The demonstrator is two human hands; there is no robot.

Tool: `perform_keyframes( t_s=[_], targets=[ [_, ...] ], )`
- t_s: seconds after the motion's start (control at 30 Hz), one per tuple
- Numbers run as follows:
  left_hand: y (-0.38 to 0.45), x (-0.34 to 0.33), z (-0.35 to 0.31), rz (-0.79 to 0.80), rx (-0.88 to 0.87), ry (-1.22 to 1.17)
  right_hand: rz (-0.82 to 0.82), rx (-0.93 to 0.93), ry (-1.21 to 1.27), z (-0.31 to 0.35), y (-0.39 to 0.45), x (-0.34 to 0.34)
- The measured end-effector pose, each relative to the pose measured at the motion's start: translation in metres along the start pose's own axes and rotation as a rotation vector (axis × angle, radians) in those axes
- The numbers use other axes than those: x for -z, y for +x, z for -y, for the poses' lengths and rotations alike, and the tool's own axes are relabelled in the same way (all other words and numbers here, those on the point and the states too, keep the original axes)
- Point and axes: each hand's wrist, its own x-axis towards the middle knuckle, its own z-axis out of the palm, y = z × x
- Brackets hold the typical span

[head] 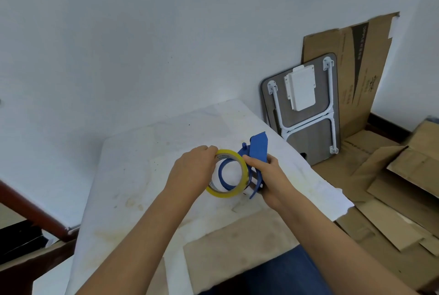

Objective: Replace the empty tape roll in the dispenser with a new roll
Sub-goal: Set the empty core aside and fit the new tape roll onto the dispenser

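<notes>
A yellow-tinted tape roll (237,192) sits around the round hub of a blue tape dispenser (259,150), both held just above a white sheet (147,157). My left hand (190,171) grips the roll at its upper left rim. My right hand (268,176) holds the dispenser by its handle, thumb pressed on the roll's right edge. The dispenser's flat blue flap points up and away from me. Its lower part is hidden behind my right hand.
A folded lap table (306,104) with white legs leans on the wall at the right, in front of a flattened cardboard box (356,62). More cardboard sheets (392,188) cover the floor at the right. A dark red wooden rail (31,209) runs at the lower left.
</notes>
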Motion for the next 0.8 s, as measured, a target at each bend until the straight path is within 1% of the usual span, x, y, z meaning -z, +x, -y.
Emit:
perform_keyframes(
  t_s=[0.17, 0.3, 0.43, 0.63, 0.7, 0.8],
  targets=[
    [-0.006, 0.0, -0.002, -0.022, -0.074, -0.033, 0.009, 0.003, 0.017, 0.003, -0.007, -0.005],
    [-0.005, -0.006, 0.003, -0.009, -0.048, -0.053, 0.034, 0.001, -0.021, 0.003, -0.012, -0.005],
    [-0.003, -0.01, 0.008, -0.006, -0.012, -0.022, 0.066, 0.015, -0.053, 0.001, -0.017, -0.005],
    [-0.004, -0.016, 0.012, -0.025, -0.011, -0.015, 0.083, 0.026, -0.052, -0.005, -0.019, -0.002],
    [-0.005, -0.019, 0.012, -0.002, 0.009, -0.022, 0.103, 0.018, -0.044, -0.007, -0.021, -0.002],
    [-0.006, -0.02, 0.011, 0.09, 0.047, -0.057, 0.127, 0.017, -0.054, -0.009, -0.023, -0.002]
  ],
)
